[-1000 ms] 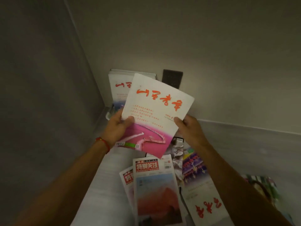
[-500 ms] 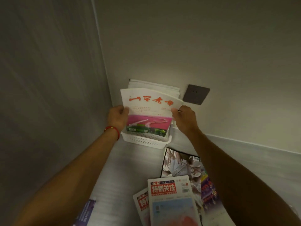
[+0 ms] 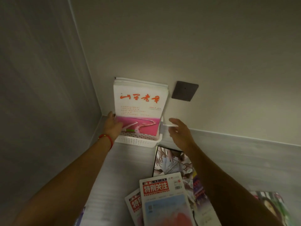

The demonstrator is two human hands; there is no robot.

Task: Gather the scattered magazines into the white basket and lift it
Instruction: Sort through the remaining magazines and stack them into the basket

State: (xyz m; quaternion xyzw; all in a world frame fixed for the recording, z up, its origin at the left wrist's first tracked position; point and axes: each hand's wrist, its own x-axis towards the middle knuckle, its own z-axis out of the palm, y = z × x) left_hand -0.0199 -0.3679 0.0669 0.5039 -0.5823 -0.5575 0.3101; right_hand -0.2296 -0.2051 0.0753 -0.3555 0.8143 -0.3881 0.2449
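Left hand (image 3: 114,127) rests against the lower left corner of the white-and-pink magazine (image 3: 140,110); fingers lie along the cover edge, but whether they pinch it or only steady it cannot be told from this view. That magazine stands upright in the white basket (image 3: 138,141), front of a stack leaning on the back wall, long axis vertical. Basket sits on the floor in the corner, long side running left to right along the wall.

Right hand (image 3: 180,132) hovers just beside the basket's right end, fingers spread and relaxed, holding nothing. Apart from the basket; a little blurred.

Remaining magazines lie flat on the floor nearer the person, below and behind both hands: a dark-edged illustrated magazine (image 3: 171,162) closest to the basket, then a red-titled magazine (image 3: 164,198) overlapping a second red-titled copy (image 3: 134,204), with a purple-toned one (image 3: 201,193) partly under them, and a green-covered magazine (image 3: 273,206) well apart at far right.

Judgement: stowing step looks finished for this copy; gathering is partly done. Key relation for the next pick: the loose pile lies toward the body and to the right, directly beneath the right forearm. Right hand is free and nearer; pulling back and down reaches the dark-edged magazine first. Its long axis runs roughly away from the person, so a grip at the near short edge seems simplest.
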